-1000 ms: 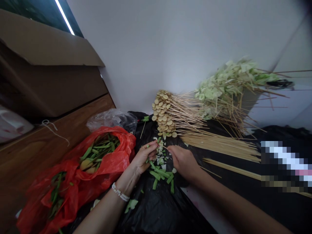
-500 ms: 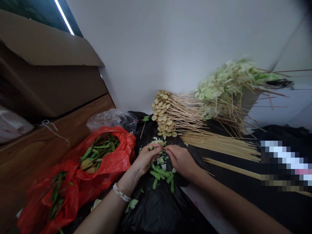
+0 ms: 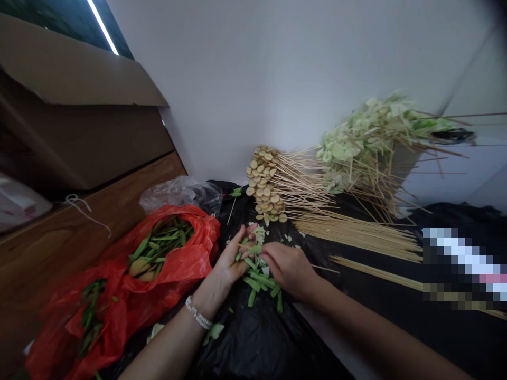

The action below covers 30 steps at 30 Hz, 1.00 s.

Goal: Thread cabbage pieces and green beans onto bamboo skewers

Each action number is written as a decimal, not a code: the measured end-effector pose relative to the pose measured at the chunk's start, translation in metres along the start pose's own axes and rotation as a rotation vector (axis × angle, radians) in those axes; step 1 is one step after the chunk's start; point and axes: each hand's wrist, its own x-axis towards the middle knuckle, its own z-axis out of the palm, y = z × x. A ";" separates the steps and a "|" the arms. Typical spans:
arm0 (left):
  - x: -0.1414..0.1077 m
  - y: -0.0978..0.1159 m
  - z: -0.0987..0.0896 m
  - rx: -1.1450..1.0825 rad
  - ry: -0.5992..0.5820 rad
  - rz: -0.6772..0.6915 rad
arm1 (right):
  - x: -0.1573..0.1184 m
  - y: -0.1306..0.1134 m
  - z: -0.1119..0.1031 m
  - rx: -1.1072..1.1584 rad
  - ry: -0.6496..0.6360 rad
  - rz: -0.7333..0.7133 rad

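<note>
My left hand (image 3: 233, 256) is turned palm up with its fingers apart. A cut piece of green bean lies against its palm, though whether it is gripped I cannot make out. Beside it, my right hand (image 3: 287, 266) is closed around a bamboo skewer (image 3: 327, 269), whose blunt end sticks out to the right. At the skewer's tip, between the two hands, is a green bean piece (image 3: 256, 249). Just below the hands, more cut green bean pieces (image 3: 263, 279) lie on a black plastic sheet (image 3: 253, 338).
A red plastic bag (image 3: 186, 264) of green beans stands at left, behind it a clear bag (image 3: 182, 192). Skewered round slices (image 3: 265, 182), skewered leafy greens (image 3: 364, 132) and bare skewers (image 3: 360, 235) lie at right. One beaded skewer (image 3: 236, 192) lies alone. A cardboard box (image 3: 87, 137) fills the upper left.
My left hand has opened from a pinch and turned palm up. My right hand has come slightly lower and left, and the skewer with its bean piece now shows between the hands.
</note>
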 end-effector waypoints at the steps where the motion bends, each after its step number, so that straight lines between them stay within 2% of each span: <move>1: 0.000 -0.001 0.000 -0.032 -0.011 -0.005 | -0.002 -0.002 0.003 -0.036 -0.020 -0.041; 4: -0.002 -0.004 0.002 -0.092 -0.034 -0.030 | -0.006 -0.005 0.010 -0.113 -0.072 -0.104; 9: -0.003 -0.006 0.005 -0.117 -0.010 -0.053 | -0.008 -0.006 0.014 -0.172 -0.147 -0.090; 12: -0.002 0.000 0.004 -0.150 -0.003 0.009 | -0.008 -0.004 0.011 -0.170 -0.123 -0.074; 15: 0.000 0.007 0.000 -0.130 0.038 0.085 | -0.007 -0.001 0.006 -0.119 -0.041 -0.039; 19: 0.001 0.005 -0.004 0.025 0.061 0.032 | -0.004 0.004 -0.003 -0.067 0.075 0.073; 23: -0.002 -0.005 -0.004 0.277 0.026 -0.026 | -0.001 0.010 -0.007 -0.052 0.121 0.192; 27: -0.005 -0.010 -0.001 0.452 -0.014 0.008 | 0.002 0.011 -0.008 -0.005 0.055 0.301; 30: -0.004 -0.012 -0.001 0.494 0.003 0.060 | 0.004 0.011 -0.008 0.059 -0.007 0.336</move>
